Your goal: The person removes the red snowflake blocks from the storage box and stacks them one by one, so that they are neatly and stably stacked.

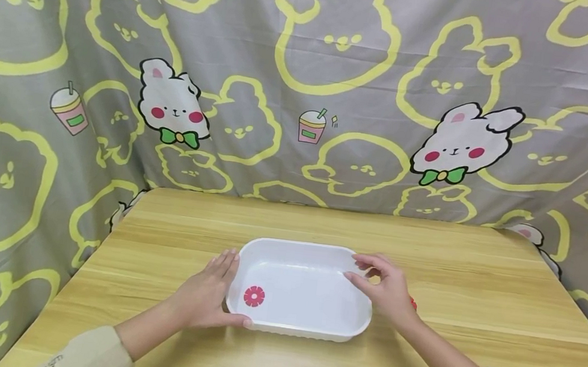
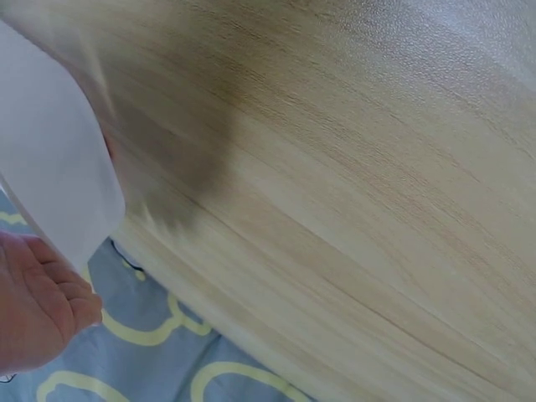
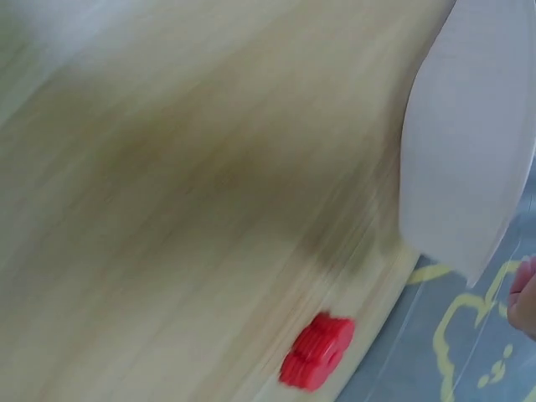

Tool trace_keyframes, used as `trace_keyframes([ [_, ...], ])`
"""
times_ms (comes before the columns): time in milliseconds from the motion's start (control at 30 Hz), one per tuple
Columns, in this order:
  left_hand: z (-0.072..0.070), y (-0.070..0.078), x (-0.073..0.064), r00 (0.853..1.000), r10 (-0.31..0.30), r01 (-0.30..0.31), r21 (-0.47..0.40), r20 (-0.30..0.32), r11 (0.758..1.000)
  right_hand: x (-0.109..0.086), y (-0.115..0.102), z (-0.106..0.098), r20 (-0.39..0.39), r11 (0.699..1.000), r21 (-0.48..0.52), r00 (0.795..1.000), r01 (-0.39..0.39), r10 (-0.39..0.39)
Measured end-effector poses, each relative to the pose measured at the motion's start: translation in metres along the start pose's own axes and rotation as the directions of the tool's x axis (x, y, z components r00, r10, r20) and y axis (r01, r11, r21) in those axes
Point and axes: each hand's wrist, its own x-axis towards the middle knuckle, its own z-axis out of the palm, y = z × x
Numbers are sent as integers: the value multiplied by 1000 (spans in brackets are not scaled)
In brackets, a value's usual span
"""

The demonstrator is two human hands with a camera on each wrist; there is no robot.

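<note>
In the head view a white rectangular plastic basin sits on the table. One red notched plastic disc lies flat near its front left corner. My left hand rests along the basin's left end, fingers fairly straight at the side and thumb at the front rim. At the right end, my right hand is over the rim, its thumb and bent fingers apart with nothing seen between them. A stack of red notched discs stands on the table in the right wrist view; the right wrist mostly hides it in the head view.
The wooden table extends around the basin. A grey curtain with yellow outlines and rabbit prints hangs behind the table and along its sides. The right wrist view is blurred.
</note>
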Motion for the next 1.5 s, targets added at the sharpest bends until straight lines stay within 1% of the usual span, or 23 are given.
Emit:
trace_keyframes([
  [100, 0, 0, 0, 1000, 4, -4, 4, -8, 1000, 2, -5, 10, 44, 1000, 5, 999, -10, 10],
  [267, 1, -1, 0, 1000, 10, -10, 12, -23, 1000, 5, -9, 27, 108, 1000, 21, 994, 2, -4],
  [400, 1, -1, 0, 999, 17, -16, 24, -32, 1000, 7, -12, 39, 124, 998, 57, 992, 14, -21],
  [600, 1, 0, 0, 1000, 6, -6, 22, -20, 1000, 11, -18, 57, 159, 997, 80, 987, 21, -33],
  [833, 2, 0, 0, 1000, 3, -2, 17, -14, 1000, 12, -25, 76, 241, 992, 123, 970, -3, -27],
  [1067, 2, -1, 0, 999, 20, -19, 30, -34, 999, 18, -28, 94, 302, 991, 130, 953, -42, 1],
  [1167, 2, -2, 0, 999, 24, -23, 33, -38, 999, 21, -29, 101, 332, 992, 125, 943, -35, -9],
  [1267, 2, -1, 1, 999, 23, -22, 31, -35, 999, 24, -28, 109, 373, 992, 122, 927, -24, -24],
  [1400, 1, -1, 1, 1000, 19, -19, 27, -24, 999, 26, -27, 119, 433, 995, 96, 901, -19, -25],
  [1500, 1, -1, 0, 1000, 17, -17, 22, -23, 1000, 26, -25, 124, 481, 998, 68, 877, -19, -16],
])
